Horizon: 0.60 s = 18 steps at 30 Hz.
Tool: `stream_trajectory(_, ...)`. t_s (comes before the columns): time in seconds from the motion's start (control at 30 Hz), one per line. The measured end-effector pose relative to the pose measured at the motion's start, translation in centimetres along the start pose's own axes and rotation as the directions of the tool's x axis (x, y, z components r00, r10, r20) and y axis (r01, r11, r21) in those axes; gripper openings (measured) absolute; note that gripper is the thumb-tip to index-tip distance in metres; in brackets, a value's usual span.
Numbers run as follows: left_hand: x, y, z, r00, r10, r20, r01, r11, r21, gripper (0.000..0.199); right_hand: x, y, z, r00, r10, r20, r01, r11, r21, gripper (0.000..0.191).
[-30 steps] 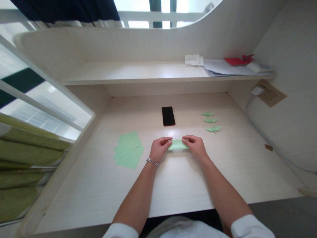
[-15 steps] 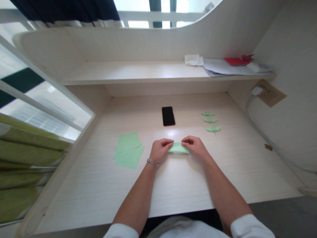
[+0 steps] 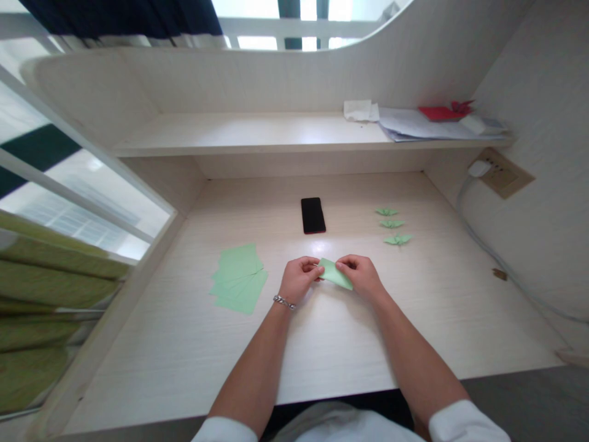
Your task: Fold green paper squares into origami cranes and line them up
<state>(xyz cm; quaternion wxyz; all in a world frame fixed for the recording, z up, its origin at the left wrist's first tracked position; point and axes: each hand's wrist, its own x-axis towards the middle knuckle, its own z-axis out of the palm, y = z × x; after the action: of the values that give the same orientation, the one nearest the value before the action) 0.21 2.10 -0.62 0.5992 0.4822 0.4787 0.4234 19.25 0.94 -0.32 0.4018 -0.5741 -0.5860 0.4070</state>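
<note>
Between my two hands is a folded piece of green paper (image 3: 336, 275), tilted down toward the right. My left hand (image 3: 298, 280), with a chain bracelet on its wrist, is closed on the paper's left end, thumb on top. My right hand (image 3: 361, 275) pinches the upper right part of it between thumb and fingers. Left of my hands, several green paper sheets (image 3: 240, 279) lie fanned out on the desk. To the right, three small green paper cranes (image 3: 398, 240) stand in a column.
A black phone (image 3: 313, 215) lies on the desk (image 3: 335, 344) beyond my hands. Papers (image 3: 405, 126) and a red paper piece (image 3: 442, 113) rest on the shelf (image 3: 257, 130). A cable (image 3: 492, 255) runs from the wall socket (image 3: 504, 173) at right.
The green paper has turned from lying level to slanting down toward the right. Both hands still grip it in nearly the same place, with slightly shifted fingers.
</note>
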Motion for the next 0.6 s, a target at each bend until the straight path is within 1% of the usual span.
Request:
stream_trajectory(0.1, -0.1, 0.1, -0.1, 1.000, -0.006, -0.004, 0.006, 0.999, 0.032, 0.025, 0.0, -0.1, -0.3, 0.997, 0.018, 0.079, -0.018, 1.000, -0.002, 0.019)
stream_trajectory(0.2, -0.3, 0.1, -0.1, 0.999, -0.007, 0.036, 0.004, 0.997, 0.083, 0.022, -0.2, -0.5, -0.4, 0.988, 0.005, 0.152, -0.006, 1.000, 0.004, 0.018)
stream_trajectory(0.27, -0.3, 0.1, 0.0, 0.998, -0.004, 0.066, -0.004, 0.994, 0.113, 0.020, -0.2, -0.7, -0.3, 0.985, -0.021, 0.173, 0.019, 1.000, 0.009, 0.019)
stream_trajectory(0.33, -0.4, 0.2, 0.2, 0.997, -0.001, 0.072, -0.006, 0.994, 0.107, 0.022, -0.2, -0.8, -0.1, 0.988, -0.036, 0.153, 0.036, 0.999, 0.004, 0.020)
stream_trajectory(0.5, -0.4, 0.5, 0.4, 1.000, -0.012, 0.024, 0.011, 1.000, 0.010, 0.032, -0.2, -0.5, 0.6, 1.000, -0.013, -0.002, 0.013, 0.999, 0.033, 0.022)
stream_trajectory(0.6, -0.3, 0.5, 0.4, 0.999, 0.028, -0.027, -0.027, 0.999, 0.017, 0.035, -0.3, -0.7, 0.9, 0.998, -0.027, -0.051, 0.029, 0.999, 0.041, 0.023)
